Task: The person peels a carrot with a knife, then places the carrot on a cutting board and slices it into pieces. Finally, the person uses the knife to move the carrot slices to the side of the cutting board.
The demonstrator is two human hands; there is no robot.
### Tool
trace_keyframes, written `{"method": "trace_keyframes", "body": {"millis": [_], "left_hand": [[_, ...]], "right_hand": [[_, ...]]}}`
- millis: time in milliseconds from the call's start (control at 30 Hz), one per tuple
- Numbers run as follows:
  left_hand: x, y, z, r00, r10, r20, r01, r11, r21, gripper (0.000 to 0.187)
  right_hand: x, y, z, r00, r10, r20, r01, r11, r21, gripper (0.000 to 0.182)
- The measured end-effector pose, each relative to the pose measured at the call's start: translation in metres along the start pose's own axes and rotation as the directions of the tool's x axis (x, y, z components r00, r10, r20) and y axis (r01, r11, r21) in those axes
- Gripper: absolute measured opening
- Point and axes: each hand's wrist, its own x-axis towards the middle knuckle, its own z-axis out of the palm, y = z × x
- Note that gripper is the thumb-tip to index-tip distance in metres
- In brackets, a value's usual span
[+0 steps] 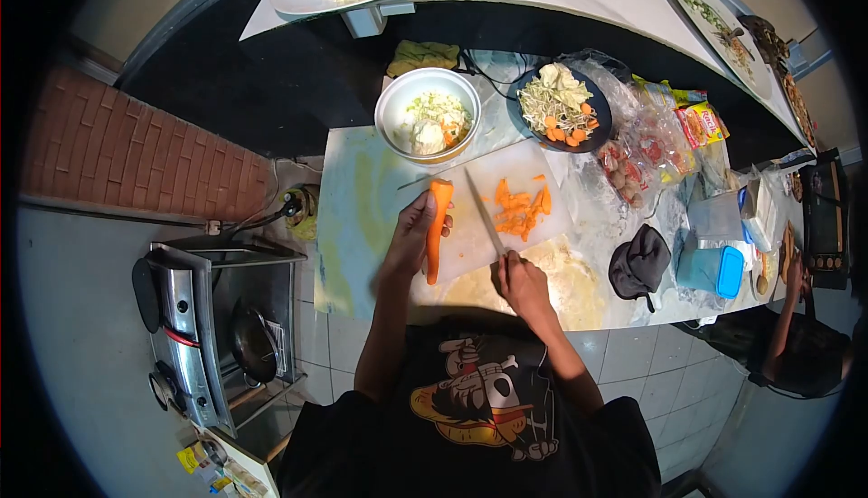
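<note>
Left hand (414, 231) closed round a long peeled orange carrot (437, 227) — lengthwise, just left of the right hand's (517, 279) grip, clenched on a steel-bladed knife (485, 216).

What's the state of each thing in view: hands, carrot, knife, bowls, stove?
left hand: fingers around the carrot
carrot: whole, held over the cutting board
right hand: gripping the knife handle
knife: blade pointing away, over the board
cutting board: holds cut carrot pieces
white bowl: filled with chopped vegetables
dark bowl: filled with mixed vegetables
pan: on stove, looks empty
</note>
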Motion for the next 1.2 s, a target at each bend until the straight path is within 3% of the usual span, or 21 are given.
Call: {"method": "trace_keyframes", "body": {"millis": [67, 133, 333, 467, 533, 567, 633, 767, 833, 967, 1033, 1133, 1200], "left_hand": [[-0.001, 0.004, 0.007, 1.0, 0.006, 0.03, -0.006, 1.0, -0.002, 0.045], [-0.001, 0.007, 0.011, 0.992, 0.04, 0.117, -0.056, 0.989, 0.134, 0.044], [0.0, 0.008, 0.017, 0.99, 0.039, 0.136, -0.081, 0.944, 0.321, 0.044], [-0.001, 0.01, 0.027, 0.979, 0.111, 0.173, -0.161, 0.936, 0.313, 0.044], [0.003, 0.011, 0.03, 0.931, 0.297, 0.214, -0.366, 0.776, 0.514, 0.04], [0.004, 0.013, 0.032, 0.931, 0.296, 0.214, -0.365, 0.776, 0.514, 0.04], [0.006, 0.018, 0.035, 0.899, 0.354, 0.257, -0.406, 0.456, 0.792, 0.038], [0.014, -0.003, 0.024, 0.901, 0.364, 0.235, -0.383, 0.415, 0.825, 0.04], [0.015, -0.008, 0.02, 0.911, 0.318, 0.261, -0.363, 0.324, 0.873, 0.04], [0.015, -0.02, 0.02, 0.918, 0.325, 0.226, -0.339, 0.348, 0.874, 0.04], [0.016, -0.025, 0.02, 0.875, 0.409, 0.259, -0.399, 0.309, 0.863, 0.041], [0.016, -0.028, 0.019, 0.863, 0.416, 0.286, -0.41, 0.248, 0.878, 0.04], [0.014, -0.029, 0.02, 0.859, 0.423, 0.289, -0.413, 0.239, 0.879, 0.039]], "right_hand": [[0.003, 0.005, -0.006, 0.999, 0.003, -0.044, -0.002, 1.0, 0.013, 0.021], [0.005, 0.008, -0.012, 0.995, 0.091, -0.05, -0.093, 0.995, -0.029, 0.022], [0.005, 0.016, -0.016, 0.992, 0.102, -0.073, -0.107, 0.992, -0.069, 0.023], [0.003, 0.01, -0.015, 0.989, 0.135, -0.063, -0.134, 0.991, 0.025, 0.027], [0.001, 0.007, -0.014, 0.992, 0.12, -0.048, -0.118, 0.992, 0.043, 0.027], [0.001, 0.004, -0.012, 0.995, 0.088, -0.049, -0.086, 0.996, 0.035, 0.024], [0.0, 0.001, -0.011, 0.999, 0.05, -0.023, -0.049, 0.998, 0.041, 0.022], [0.001, -0.002, -0.012, 0.998, 0.066, 0.01, -0.066, 0.998, 0.025, 0.022], [0.002, -0.005, -0.016, 0.997, 0.059, 0.046, -0.059, 0.998, 0.004, 0.022], [0.002, -0.004, -0.019, 0.996, 0.05, 0.077, -0.05, 0.999, -0.007, 0.022], [0.004, -0.009, -0.023, 0.994, 0.041, 0.102, -0.038, 0.999, -0.027, 0.024], [0.003, -0.008, -0.02, 0.999, -0.04, -0.024, 0.039, 0.998, -0.046, 0.028], [0.003, -0.009, -0.022, 0.999, -0.035, -0.008, 0.035, 0.998, -0.047, 0.03]]}}
